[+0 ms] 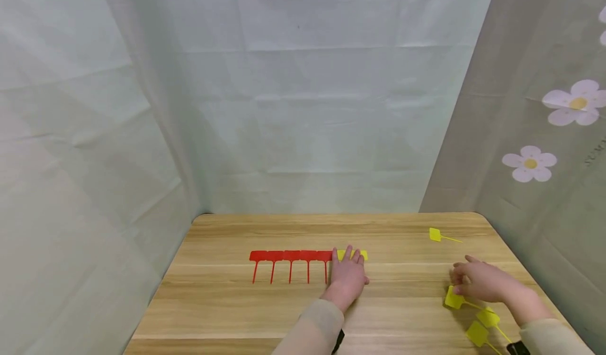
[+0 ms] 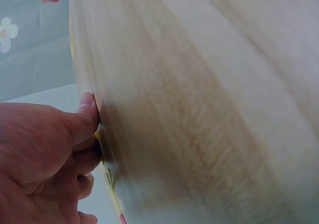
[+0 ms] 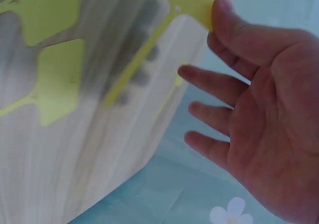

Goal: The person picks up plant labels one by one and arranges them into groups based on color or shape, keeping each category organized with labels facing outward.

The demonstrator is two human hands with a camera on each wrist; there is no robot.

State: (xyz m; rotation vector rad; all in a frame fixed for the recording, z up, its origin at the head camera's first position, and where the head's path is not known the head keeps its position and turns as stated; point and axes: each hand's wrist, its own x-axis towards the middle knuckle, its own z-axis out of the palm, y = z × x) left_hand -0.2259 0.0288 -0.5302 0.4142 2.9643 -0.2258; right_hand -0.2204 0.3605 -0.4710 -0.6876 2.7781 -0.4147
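On the wooden tabletop (image 1: 284, 313), a row of five red tags (image 1: 291, 257) lies toward the left of centre, heads joined edge to edge in a line parallel to the far edge, stems pointing toward the near edge. At the right end of this row the left hand (image 1: 347, 276) rests flat, fingers straight and slightly spread, their tips pressing on a yellow tag in the row (image 1: 352, 254) that continues the line; only the ends of its head show on either side of the fingers. Further right, near the far right corner, a lone yellow tag (image 1: 436, 234) lies with its stem pointing toward the right edge, well apart from both hands. Near the right edge, the right hand (image 1: 478, 281) hovers low with fingers relaxed and open, gripping nothing; the right wrist view shows the fingertips touching the head of a yellow tag at the hand (image 1: 454, 299), which lies just nearside of the fingers, its long axis running toward the right edge. Two spare yellow tags (image 1: 483, 326) lie closer to the near right corner. The right hand is much the nearer to all loose yellow tags; the left hand holds the row's open end.
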